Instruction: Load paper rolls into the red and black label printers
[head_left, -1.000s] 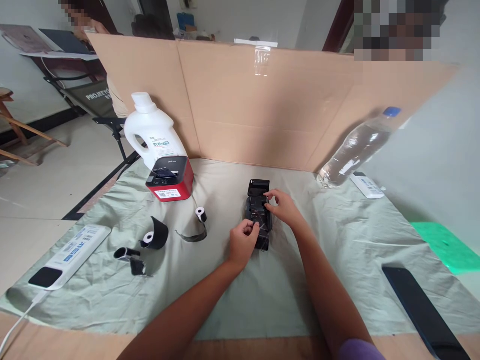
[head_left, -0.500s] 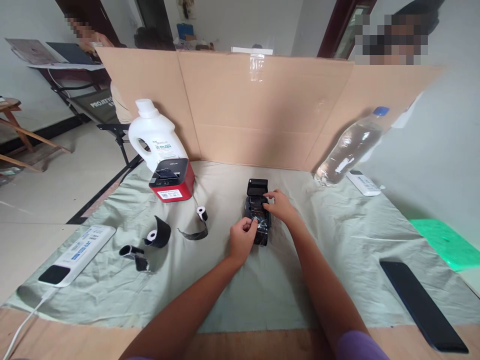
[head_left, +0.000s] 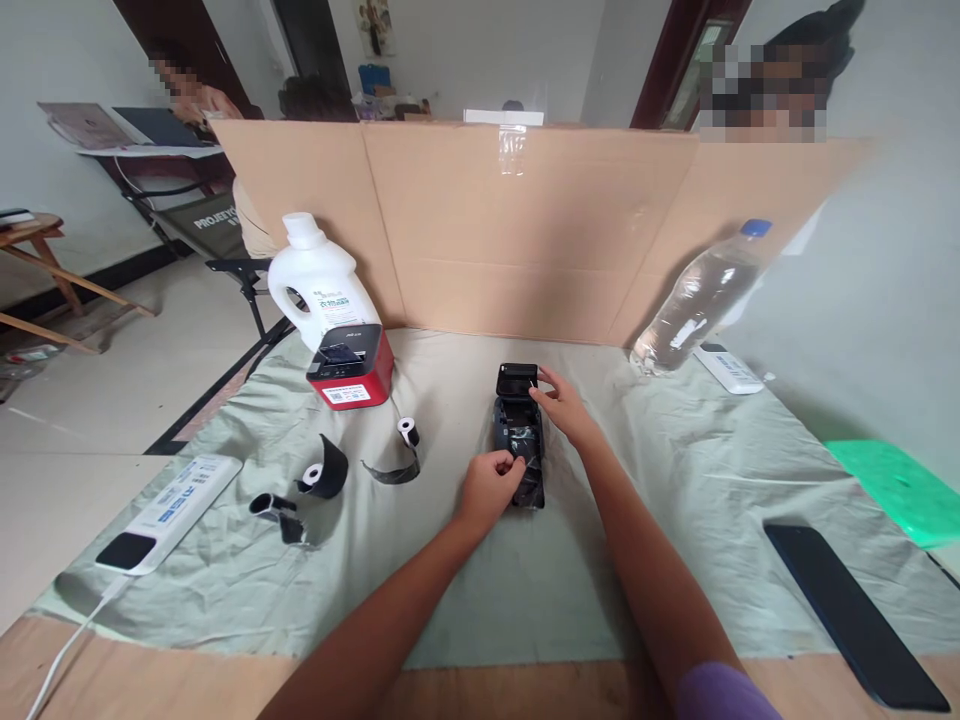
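A black handheld receipt printer (head_left: 507, 425) lies on the cloth in front of me, its lid (head_left: 517, 380) swung up at the far end. A shiny black strip (head_left: 531, 470) runs out of its bay over the near end. My left hand (head_left: 491, 488) is closed in a pinch on this strip at the printer's left side. At the lid's right edge, the thumb and forefinger of my right hand (head_left: 561, 408) take hold of the lid. To the left lie small paper rolls with dark outer faces: one roll (head_left: 407, 432) trailing a strip, another roll (head_left: 324, 475) and a curled piece (head_left: 276, 510).
A red and black box-shaped printer (head_left: 351, 365) stands before a white jug (head_left: 322, 280). A clear bottle (head_left: 701, 300) leans against the cardboard screen (head_left: 517, 240). White power banks (head_left: 169, 515) lie at both sides, a dark phone (head_left: 855, 610) at front right. Two people are beyond the screen.
My right hand has moved from the printer's bay up to the lid's edge. My left hand, still pinching, has shifted slightly towards me and to the right along the strip.
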